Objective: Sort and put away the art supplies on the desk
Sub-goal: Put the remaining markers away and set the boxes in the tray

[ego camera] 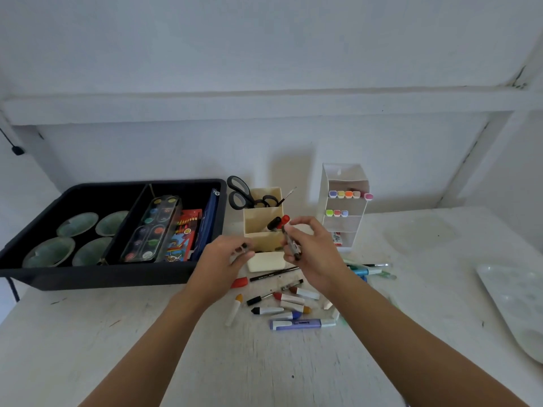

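1. Forearms, both ours, reach forward over a white desk (pixel 117 333) from the lower edge of the view.
2. Between our arms, loose supplies lie scattered on the desk. A purple highlighter (pixel 296 324) is nearest us, then short white markers (pixel 291 301) with coloured tips, and a black pen (pixel 273 274) beyond them.
3. Off to the right, well apart from the pile, a pale plastic tray (pixel 514 304) rests on the desk.
4. Our left hand (pixel 227 259) hovers above the pile with its fingers curled. The fingertips pinch a small dark piece (pixel 244 248), too blurred for us to name.
5. Our right hand (pixel 311 254) is near the left. Its thumb and fingers curl round a dark marker (pixel 291 244), held steeply tilted in the air above the desk.
6. Below our hands, a white eraser (pixel 266 264) lies just in front of a cream pen holder (pixel 258 218).
7. The holder's back compartment has black-handled scissors (pixel 239 192) and a thin brush (pixel 286 195). A red-capped marker (pixel 285 220) and a black-capped marker (pixel 273 223) lean in the front one.
8. To its right stands a white shelf organizer (pixel 342 230), with coloured marker ends on its top two shelves.
9. At far left sits a black bin (pixel 88 277). It holds four green dishes (pixel 78 224) in one section and a paint palette (pixel 152 227), a box of coloured pencils (pixel 183 236) and a blue case (pixel 210 218) in the other.
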